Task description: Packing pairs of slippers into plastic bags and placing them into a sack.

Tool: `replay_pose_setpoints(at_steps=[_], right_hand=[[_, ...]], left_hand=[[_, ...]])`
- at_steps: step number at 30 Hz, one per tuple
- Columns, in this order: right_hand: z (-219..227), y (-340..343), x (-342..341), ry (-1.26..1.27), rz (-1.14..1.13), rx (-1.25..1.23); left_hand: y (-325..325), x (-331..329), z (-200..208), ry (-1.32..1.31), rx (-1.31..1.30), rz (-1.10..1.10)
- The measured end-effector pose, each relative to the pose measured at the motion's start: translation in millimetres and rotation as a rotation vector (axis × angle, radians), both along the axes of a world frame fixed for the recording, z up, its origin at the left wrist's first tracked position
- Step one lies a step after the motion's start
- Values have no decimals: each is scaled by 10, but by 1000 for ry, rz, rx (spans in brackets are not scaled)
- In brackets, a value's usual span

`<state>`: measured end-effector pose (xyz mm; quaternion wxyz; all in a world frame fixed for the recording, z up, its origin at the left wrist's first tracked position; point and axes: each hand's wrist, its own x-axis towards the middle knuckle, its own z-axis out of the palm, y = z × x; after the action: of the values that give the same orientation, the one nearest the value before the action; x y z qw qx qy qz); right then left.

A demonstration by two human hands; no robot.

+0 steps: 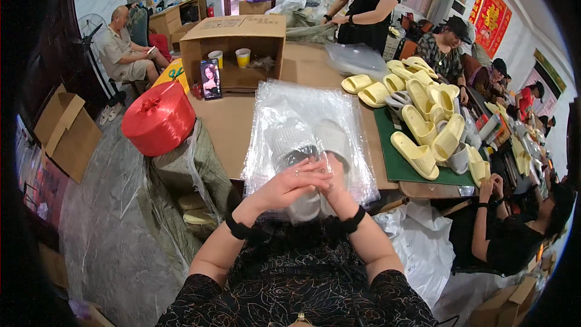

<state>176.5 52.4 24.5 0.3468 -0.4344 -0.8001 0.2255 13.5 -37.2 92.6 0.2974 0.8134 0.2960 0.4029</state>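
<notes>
A pair of pale grey slippers (332, 140) lies in front of me on a stack of clear plastic bags (272, 100), toes pointing away. Whether the slippers are inside the top bag or on it, I cannot tell. My left hand (295, 180) reaches over the left slipper with its fingers stretched out, and the fingertips meet my right hand (334, 178). My right hand is over the right slipper. Its fingers are partly covered by the left ones, so their grip is unclear. Both wrists wear dark bands.
Yellow and grey slippers (419, 121) are heaped on a green board (390, 166) at the right. Left stand a red twine roll (158, 118), a phone (210, 79) and an open cardboard box (233, 28) with cups. Co-workers (370, 0) are across the table and along the right.
</notes>
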Motion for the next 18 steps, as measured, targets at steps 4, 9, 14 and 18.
replay_pose_setpoints(at_steps=[4, 9, 14, 18], right_hand=[[46, 307, -238, -203, -85, 287], [143, 466, -470, -175, -285, 146], [35, 506, -416, -192, -416, 244], [175, 389, -534, -152, -358, 244]], left_hand=[[3, -68, -6, -86, -51, -51], [-17, -296, -65, -203, -133, -20], [17, -432, -149, -115, -69, 222], [-14, -369, -182, -151, -185, 140]])
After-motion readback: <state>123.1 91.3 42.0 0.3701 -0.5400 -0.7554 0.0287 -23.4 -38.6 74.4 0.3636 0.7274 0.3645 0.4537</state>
